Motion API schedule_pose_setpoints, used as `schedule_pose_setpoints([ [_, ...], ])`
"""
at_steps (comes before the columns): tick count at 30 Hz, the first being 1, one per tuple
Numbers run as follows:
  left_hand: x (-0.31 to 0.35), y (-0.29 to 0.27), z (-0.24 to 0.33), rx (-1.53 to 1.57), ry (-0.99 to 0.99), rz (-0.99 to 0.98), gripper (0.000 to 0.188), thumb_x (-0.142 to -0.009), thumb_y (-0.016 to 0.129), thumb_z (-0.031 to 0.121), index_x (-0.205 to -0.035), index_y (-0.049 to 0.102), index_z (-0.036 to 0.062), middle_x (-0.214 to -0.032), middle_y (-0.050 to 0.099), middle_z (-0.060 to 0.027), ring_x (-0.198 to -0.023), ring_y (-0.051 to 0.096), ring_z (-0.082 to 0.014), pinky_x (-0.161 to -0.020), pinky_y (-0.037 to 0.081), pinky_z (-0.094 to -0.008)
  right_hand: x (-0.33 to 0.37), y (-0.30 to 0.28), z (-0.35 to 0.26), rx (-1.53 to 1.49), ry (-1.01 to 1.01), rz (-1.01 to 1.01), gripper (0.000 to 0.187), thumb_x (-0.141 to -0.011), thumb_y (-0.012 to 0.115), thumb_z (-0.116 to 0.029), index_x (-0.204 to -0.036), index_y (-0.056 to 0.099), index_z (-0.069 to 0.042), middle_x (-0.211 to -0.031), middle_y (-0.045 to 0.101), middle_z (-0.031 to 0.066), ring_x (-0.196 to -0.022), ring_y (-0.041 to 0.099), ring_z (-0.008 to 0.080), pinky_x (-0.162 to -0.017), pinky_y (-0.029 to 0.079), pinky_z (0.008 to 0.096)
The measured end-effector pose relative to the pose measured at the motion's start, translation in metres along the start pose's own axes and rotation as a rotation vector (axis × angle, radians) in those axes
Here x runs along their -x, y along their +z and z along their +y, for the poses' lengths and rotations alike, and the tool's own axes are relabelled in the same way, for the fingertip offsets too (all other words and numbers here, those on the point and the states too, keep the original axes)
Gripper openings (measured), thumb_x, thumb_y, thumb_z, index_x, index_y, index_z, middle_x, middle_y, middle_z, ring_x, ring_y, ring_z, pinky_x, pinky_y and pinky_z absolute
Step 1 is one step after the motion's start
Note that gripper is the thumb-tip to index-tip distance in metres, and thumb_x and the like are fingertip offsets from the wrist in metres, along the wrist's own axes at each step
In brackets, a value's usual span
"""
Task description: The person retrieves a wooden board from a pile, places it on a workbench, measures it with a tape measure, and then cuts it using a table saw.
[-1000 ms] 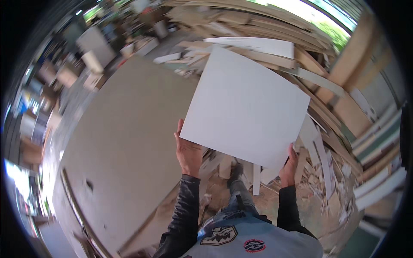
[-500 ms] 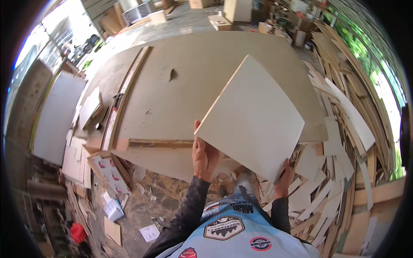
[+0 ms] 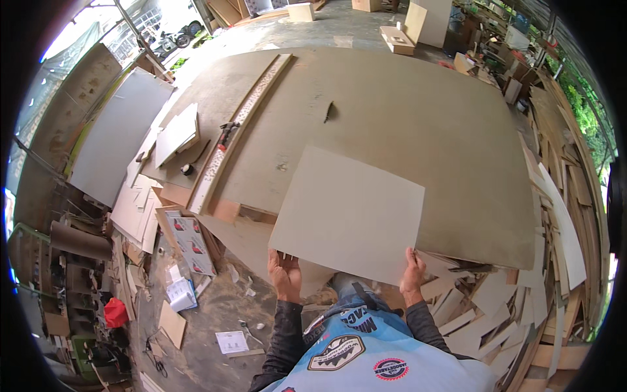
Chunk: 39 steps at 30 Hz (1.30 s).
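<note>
Woodshop w/ a motorcycle [image 3: 173, 40] parked at far left and a broad grey-brown worktable [image 3: 424, 124] filling the centre: a worker in a light-blue shirt [image 3: 372, 353] and dark sleeves stands at the near side, a square-cut white panel [image 3: 349, 215] in both hands. It's over the table's near edge, slightly askew; can't tell from here if its underside touches the top.

Left hand [image 3: 285, 277] grips the panel's near left corner, fingers under; right hand [image 3: 413, 271] grasps the near right corner, thumb on top. Progress, judged on this view: panel's picked up & held two-handed; setting it down or letting go isn't done.

On the table's left half, a long speckled strip [image 3: 248, 104] runs near to far, w/ a black-and-red hand tool [image 3: 225, 134] lying across it. Left of that, a stack of white boards [image 3: 177, 135] and a small black roll [image 3: 187, 169]. Mid-table, beyond the panel, a slim dark pen-like tool [image 3: 329, 112].

Wood offcuts [image 3: 496, 297] heap up near right; papers [image 3: 232, 342] and a red bag or cloth [image 3: 115, 313], exact kind unclear, are near left.
</note>
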State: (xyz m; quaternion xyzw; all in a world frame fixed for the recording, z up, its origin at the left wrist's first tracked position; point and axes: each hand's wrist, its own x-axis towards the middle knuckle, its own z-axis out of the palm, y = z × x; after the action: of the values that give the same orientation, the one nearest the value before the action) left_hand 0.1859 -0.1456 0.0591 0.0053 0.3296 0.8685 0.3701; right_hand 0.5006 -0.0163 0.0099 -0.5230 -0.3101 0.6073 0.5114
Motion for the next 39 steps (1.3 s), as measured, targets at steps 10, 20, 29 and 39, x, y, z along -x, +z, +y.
schedule_pose_setpoints([
  [10, -0.204, -0.107, 0.106, -0.337, -0.038, 0.297, 0.039, -0.112, 0.044, 0.03, -0.135, 0.059, 0.0026, -0.124, 0.068, -0.0119, -0.111, 0.066, -0.0277, -0.1, 0.055, -0.0478, -0.071, 0.233, 0.069, 0.455, -0.164, -0.116, 0.031, -0.103, 0.061, -0.021, -0.096, 0.066, 0.009, -0.079, 0.067, 0.0177, -0.072, 0.056, 0.0206, -0.071, 0.048, 0.0379],
  [20, -0.352, -0.12, 0.172, -0.718, -0.133, 0.52, 0.037, -0.11, 0.045, 0.029, -0.122, 0.065, 0.0009, -0.113, 0.074, -0.0141, -0.102, 0.073, -0.0298, -0.087, 0.062, -0.0471, -0.082, 0.377, 0.128, 0.735, -0.245, 0.031, 0.039, -0.1, 0.063, -0.019, -0.129, 0.064, 0.008, -0.096, 0.069, 0.0245, -0.091, 0.065, 0.0392, -0.084, 0.054, 0.0433],
  [29, -0.434, -0.123, 0.187, -0.915, -0.114, 0.323, 0.036, -0.106, 0.043, 0.017, -0.104, 0.06, -0.0149, -0.09, 0.071, -0.0237, -0.065, 0.074, -0.0318, -0.055, 0.066, -0.0406, -0.092, 0.422, 0.165, 0.939, -0.397, 0.281, 0.035, -0.092, 0.071, -0.014, -0.125, 0.071, -0.002, -0.104, 0.058, 0.0142, -0.099, 0.058, 0.0333, -0.083, 0.051, 0.0463],
  [39, -0.464, -0.107, 0.175, -1.168, -0.042, 0.251, 0.036, -0.1, 0.053, 0.013, -0.078, 0.059, -0.0137, -0.065, 0.066, -0.02, -0.044, 0.066, -0.0281, -0.039, 0.058, -0.0375, -0.123, 0.45, 0.157, 0.932, -0.521, 0.453, 0.032, -0.086, 0.072, -0.008, -0.117, 0.075, -0.001, -0.094, 0.059, 0.0128, -0.092, 0.06, 0.0329, -0.078, 0.049, 0.0467],
])
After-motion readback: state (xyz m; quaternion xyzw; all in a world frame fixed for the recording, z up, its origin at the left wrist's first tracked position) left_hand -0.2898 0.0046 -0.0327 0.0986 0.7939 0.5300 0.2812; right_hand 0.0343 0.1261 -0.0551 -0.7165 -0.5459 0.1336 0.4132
